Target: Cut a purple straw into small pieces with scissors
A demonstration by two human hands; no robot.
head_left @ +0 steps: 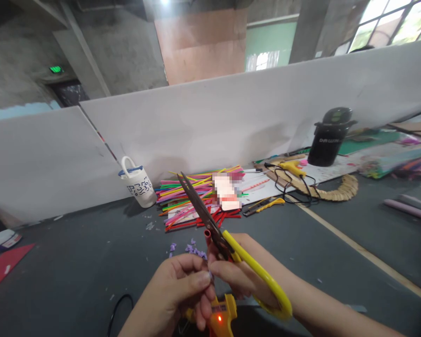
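My right hand (240,271) is closed around scissors with yellow handles (263,276); their dark blades (201,208) point up and to the left, slightly parted. A thin red tube (207,236) stands upright beside the blades, its lower part covered by my right fingers. My left hand (184,285) is closed in a pinch, its thumb and fingertips meeting my right fingers. What sits in that pinch is too small and covered to name. Under my hands is a yellow glue gun (222,309) with a lit red light. Purple scraps (194,250) lie just beyond my left hand.
A bundle of coloured sticks (185,192) lies by the white partition (210,126), beside a white cup (140,189). Rightward are a yellow utility knife (264,206), a second glue gun (293,167) with a looped cord, and a black bin (326,142). Red sheet (9,267) lies left.
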